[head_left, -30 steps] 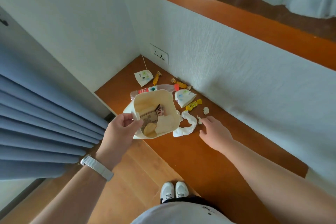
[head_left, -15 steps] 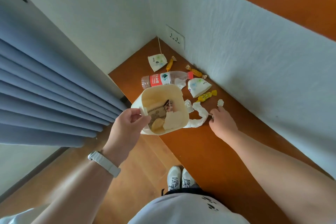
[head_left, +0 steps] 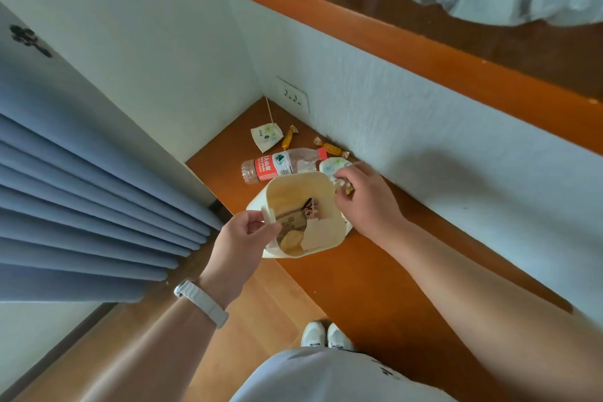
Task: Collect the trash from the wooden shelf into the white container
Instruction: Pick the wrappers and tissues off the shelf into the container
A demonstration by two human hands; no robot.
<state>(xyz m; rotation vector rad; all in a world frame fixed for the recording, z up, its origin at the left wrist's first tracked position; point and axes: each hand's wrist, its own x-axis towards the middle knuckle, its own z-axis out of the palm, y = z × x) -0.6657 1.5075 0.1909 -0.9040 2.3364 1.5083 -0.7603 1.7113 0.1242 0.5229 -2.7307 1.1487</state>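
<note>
1. The left hand (head_left: 241,235) pinches the near rim of the white container (head_left: 303,184), fingers closed on its edge, holding it over the front edge of the wooden shelf (head_left: 375,271).
2. The right hand (head_left: 365,202), at the container's 3 o'clock, has its fingers curled around small crumpled scraps (head_left: 342,184) at the rim.
3. Inside the container lie paper and wrappers.
4. At its 12 o'clock a plastic bottle (head_left: 277,165) lies on its side, with candy wrappers (head_left: 329,148) and a paper packet (head_left: 266,137) beyond.
</note>
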